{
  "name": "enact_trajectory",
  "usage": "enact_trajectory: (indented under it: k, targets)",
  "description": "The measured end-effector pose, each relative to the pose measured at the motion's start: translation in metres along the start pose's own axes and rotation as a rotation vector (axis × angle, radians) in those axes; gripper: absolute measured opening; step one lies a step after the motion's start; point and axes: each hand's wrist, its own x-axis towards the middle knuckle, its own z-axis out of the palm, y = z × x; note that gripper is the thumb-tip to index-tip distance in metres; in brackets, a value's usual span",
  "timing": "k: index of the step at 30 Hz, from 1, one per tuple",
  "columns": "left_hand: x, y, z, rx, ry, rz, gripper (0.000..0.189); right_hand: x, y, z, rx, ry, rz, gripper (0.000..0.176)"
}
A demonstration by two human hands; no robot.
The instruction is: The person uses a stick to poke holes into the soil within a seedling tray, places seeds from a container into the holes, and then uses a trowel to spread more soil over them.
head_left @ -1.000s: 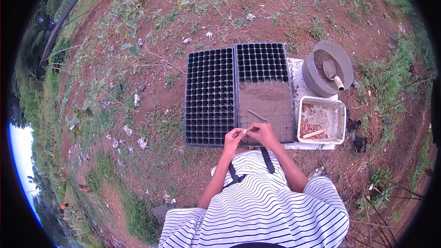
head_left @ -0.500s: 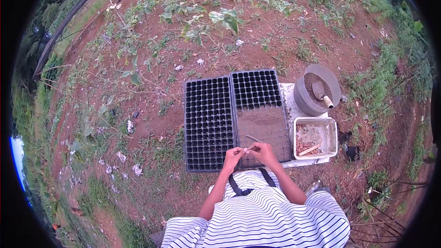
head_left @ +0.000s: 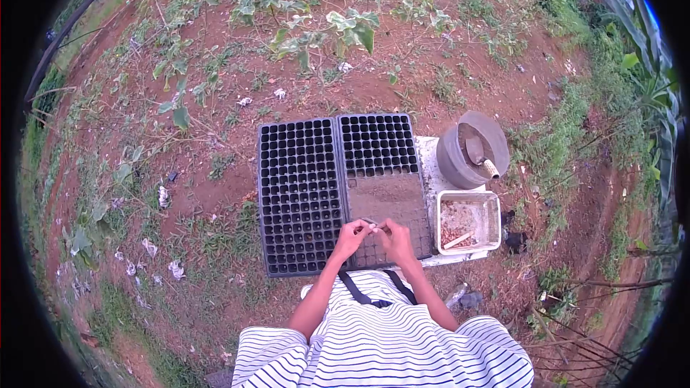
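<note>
My left hand (head_left: 350, 239) and my right hand (head_left: 395, 240) meet over the near part of the right seedling tray (head_left: 386, 201), fingertips pinched close together. Something tiny and pale may be between them, too small to name. Dark soil fills the near cells of this tray, with small dents in rows; its far cells are black and hollow. Against its left side lies a second black seedling tray (head_left: 298, 194) with unfilled cells.
A white plastic basket (head_left: 494, 221) holds reddish seeds or grains and a flat wooden stick (head_left: 458, 241). Behind it stands a grey bucket (head_left: 453, 160) of soil with a trowel (head_left: 474, 151) in it. Leafy plants (head_left: 352, 29) grow beyond the trays.
The view has shifted, so the trays and containers appear further left. My hands stay pinched together over the soil. The thin stick seen lying on the soil earlier is no longer clearly visible.
</note>
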Motion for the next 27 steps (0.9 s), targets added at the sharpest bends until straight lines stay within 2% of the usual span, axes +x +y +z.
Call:
enact_trajectory:
  k: [2, 4, 6, 7, 8, 10, 12, 13, 21, 24, 27]
  targets:
    - [0.006, -0.001, 0.006, 0.060, -0.066, 0.095, 0.020, -0.003, 0.010, -0.001, -0.029, 0.028, 0.005, 0.015]
    - [0.009, 0.003, 0.008, 0.135, -0.089, 0.066, 0.020, -0.005, 0.016, -0.006, -0.060, 0.053, 0.005, 0.014]
    - [0.010, 0.011, 0.009, 0.370, 0.023, 0.064, 0.021, -0.007, 0.019, -0.009, -0.054, 0.097, 0.073, 0.013]
    - [0.011, 0.009, 0.004, 0.550, 0.107, 0.212, 0.025, -0.007, 0.020, -0.012, -0.063, 0.095, 0.075, 0.013]
    - [0.010, 0.007, -0.002, 0.729, 0.193, 0.356, 0.033, -0.008, 0.021, -0.014, -0.055, 0.115, 0.093, 0.013]
    - [0.013, 0.006, -0.015, 0.945, 0.381, 0.395, 0.058, -0.010, 0.023, -0.017, -0.052, 0.127, 0.112, 0.012]
    - [0.021, -0.009, -0.031, 1.093, 0.418, 0.313, 0.080, -0.008, 0.028, -0.019, -0.069, 0.151, 0.104, 0.011]
    - [0.023, -0.012, -0.035, 1.108, 0.384, 0.243, 0.086, -0.006, 0.028, -0.020, -0.074, 0.145, 0.106, 0.011]
    - [0.019, -0.015, -0.039, 1.205, 0.331, 0.235, 0.082, 0.017, 0.045, -0.026, 0.005, 0.066, 0.122, 0.012]
    - [0.018, -0.012, -0.038, 1.191, 0.320, 0.217, 0.082, 0.049, 0.043, -0.018, 0.033, 0.040, 0.135, 0.012]
    - [0.019, -0.015, -0.037, 1.173, 0.320, 0.226, 0.087, 0.092, 0.038, -0.004, 0.024, 0.017, 0.039, 0.014]
